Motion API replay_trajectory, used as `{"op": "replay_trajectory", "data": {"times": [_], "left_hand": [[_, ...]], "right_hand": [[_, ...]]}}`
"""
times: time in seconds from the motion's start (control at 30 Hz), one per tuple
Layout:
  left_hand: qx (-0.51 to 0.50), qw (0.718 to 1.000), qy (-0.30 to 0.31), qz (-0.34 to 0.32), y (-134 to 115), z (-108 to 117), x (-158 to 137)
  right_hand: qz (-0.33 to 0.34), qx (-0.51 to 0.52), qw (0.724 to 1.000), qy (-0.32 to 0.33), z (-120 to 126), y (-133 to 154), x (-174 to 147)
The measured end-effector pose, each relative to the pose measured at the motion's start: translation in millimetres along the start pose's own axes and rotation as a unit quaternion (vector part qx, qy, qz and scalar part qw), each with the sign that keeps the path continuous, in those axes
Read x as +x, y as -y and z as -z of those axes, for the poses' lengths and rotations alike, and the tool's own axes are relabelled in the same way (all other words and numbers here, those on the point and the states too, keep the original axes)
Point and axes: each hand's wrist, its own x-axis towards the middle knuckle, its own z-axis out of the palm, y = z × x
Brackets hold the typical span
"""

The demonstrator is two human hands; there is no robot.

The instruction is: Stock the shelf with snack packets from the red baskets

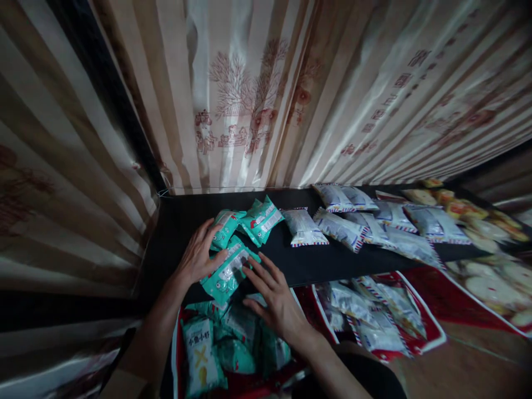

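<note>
My left hand (200, 250) lies against the left side of a small pile of teal snack bags on the black shelf. Its fingers touch the rear-left teal snack bag (226, 224), and its thumb reaches over the top edge of the front teal snack bag (230, 271). Fingers spread, my right hand (274, 305) hovers at that front bag's right side, fingertips on or just above it. Another teal snack bag (261, 220) leans behind, to the right. Below my hands, a red bin (177, 354) holds several more bags, including a mostly white snack bag (202, 354).
White snack bags with striped edges (305, 226) lie along the black shelf (266, 271) to the right. A second red bin (434, 332) holds similar bags. Yellowish packs (461, 205) sit at far right. Printed striped curtains (245, 100) hang behind and at left.
</note>
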Motion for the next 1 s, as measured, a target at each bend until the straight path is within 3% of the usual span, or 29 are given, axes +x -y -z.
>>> {"op": "replay_trajectory", "data": {"times": [0.17,0.4,0.57,0.73,0.83,1.0], "left_hand": [[-0.054,0.998,-0.013,-0.005,2,1,3],[-0.116,0.993,-0.006,0.015,8,7,6],[-0.126,0.992,-0.015,0.03,8,9,4],[-0.18,0.982,-0.048,0.023,8,18,5],[-0.288,0.953,-0.082,0.036,8,24,5],[-0.458,0.868,-0.15,0.12,13,26,5]], "right_hand": [[0.01,-0.045,0.998,0.051,-23,21,23],[0.036,-0.022,0.998,-0.043,-44,21,2],[0.086,0.057,0.992,-0.078,-26,29,2],[0.016,0.139,0.979,-0.15,14,44,35],[-0.06,0.16,0.967,-0.191,30,45,61],[-0.169,0.227,0.928,-0.243,31,33,102]]}}
